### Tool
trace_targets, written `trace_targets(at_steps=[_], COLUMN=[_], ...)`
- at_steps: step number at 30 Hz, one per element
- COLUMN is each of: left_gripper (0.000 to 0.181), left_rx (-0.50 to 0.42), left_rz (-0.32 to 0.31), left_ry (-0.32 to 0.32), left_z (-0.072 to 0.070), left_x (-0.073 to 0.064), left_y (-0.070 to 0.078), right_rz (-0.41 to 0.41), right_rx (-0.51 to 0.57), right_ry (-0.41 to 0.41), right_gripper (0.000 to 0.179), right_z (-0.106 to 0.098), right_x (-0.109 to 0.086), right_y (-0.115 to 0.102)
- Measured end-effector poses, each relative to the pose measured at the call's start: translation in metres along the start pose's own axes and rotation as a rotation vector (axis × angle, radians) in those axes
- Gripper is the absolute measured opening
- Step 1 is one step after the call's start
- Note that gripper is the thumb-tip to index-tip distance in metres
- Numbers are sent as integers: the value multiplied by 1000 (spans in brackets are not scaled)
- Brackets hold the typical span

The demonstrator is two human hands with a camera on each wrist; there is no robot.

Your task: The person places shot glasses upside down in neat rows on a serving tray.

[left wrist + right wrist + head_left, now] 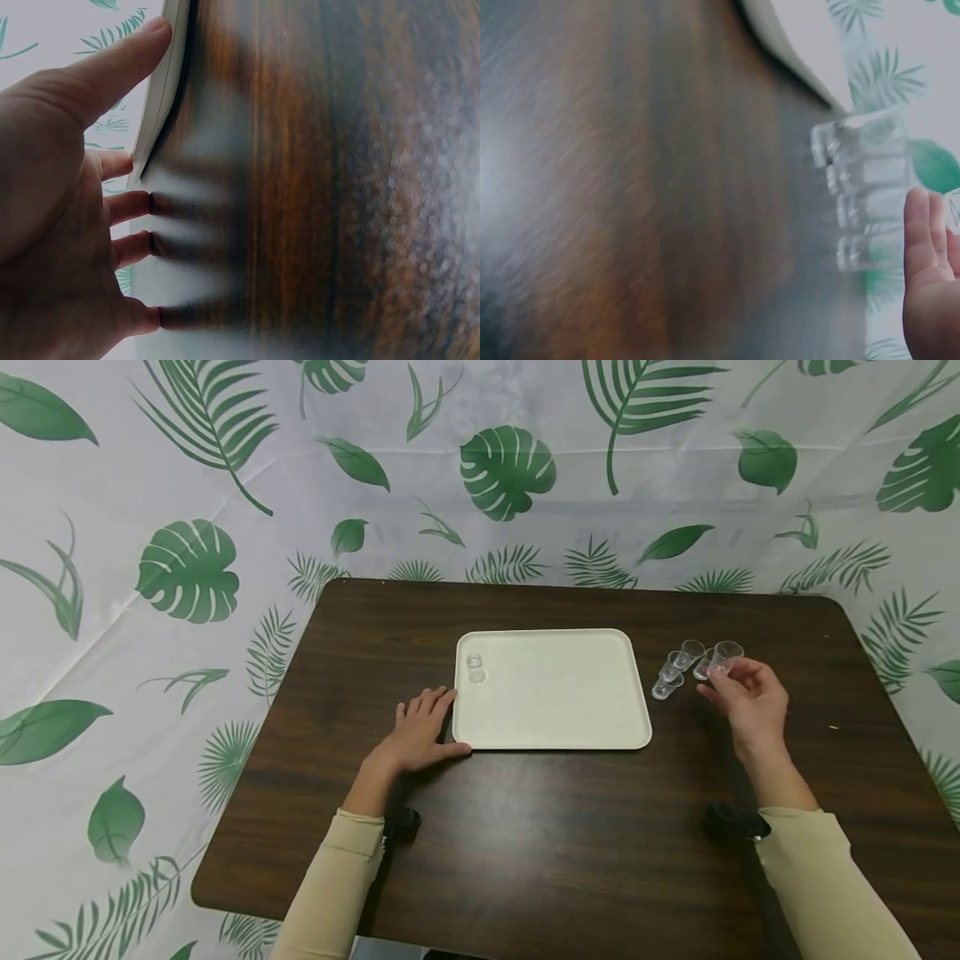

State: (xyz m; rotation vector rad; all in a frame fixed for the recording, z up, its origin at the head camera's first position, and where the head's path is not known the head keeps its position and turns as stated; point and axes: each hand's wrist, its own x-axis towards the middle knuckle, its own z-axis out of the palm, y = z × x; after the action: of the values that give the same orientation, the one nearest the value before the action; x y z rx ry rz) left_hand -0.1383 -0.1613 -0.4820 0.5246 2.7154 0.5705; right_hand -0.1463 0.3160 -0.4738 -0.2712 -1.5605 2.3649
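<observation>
My right hand (753, 702) pinches a small clear shot glass (728, 652) between thumb and fingers, raised above the right side of the table. Beside it, several more clear shot glasses (667, 683) stand close together to the right of a cream tray (555, 693). In the right wrist view these glasses (874, 202) form an upright row, while the held one shows only partly at the right edge. One shot glass (475, 662) stands in the tray's far left corner. My left hand (420, 731) spreads its fingers on the table, its thumb at the tray's near left corner.
The dark wood table (555, 843) has rounded corners and backs onto a white cloth with green leaf prints (507, 472). Small pale specks (833, 727) lie on the wood to the right of my right hand.
</observation>
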Motion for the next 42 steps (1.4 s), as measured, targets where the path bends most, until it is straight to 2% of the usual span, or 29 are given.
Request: trace_targets(at_steps=[7,20,31,38,42], left_gripper=[99,99,97,99,99], left_rx=[-1,-1,-15,2,2], left_rz=[0,-10,19,5,1], left_ry=[-9,-11,17,1,-2], left_z=[0,1,1,2,2], left_x=[1,-1,-1,1,1], left_y=[0,-1,0,-1,0], right_rz=[-101,-148,-124,-111,-137], right_rx=[68,-106,-373,-569,-669], right_ry=[-73,-180,-261,-364,-371], right_gripper=[28,27,34,36,34], right_z=[23,69,108,130,142], right_x=[0,1,-4,-6,-10], right_y=[-8,-2,11,32,47])
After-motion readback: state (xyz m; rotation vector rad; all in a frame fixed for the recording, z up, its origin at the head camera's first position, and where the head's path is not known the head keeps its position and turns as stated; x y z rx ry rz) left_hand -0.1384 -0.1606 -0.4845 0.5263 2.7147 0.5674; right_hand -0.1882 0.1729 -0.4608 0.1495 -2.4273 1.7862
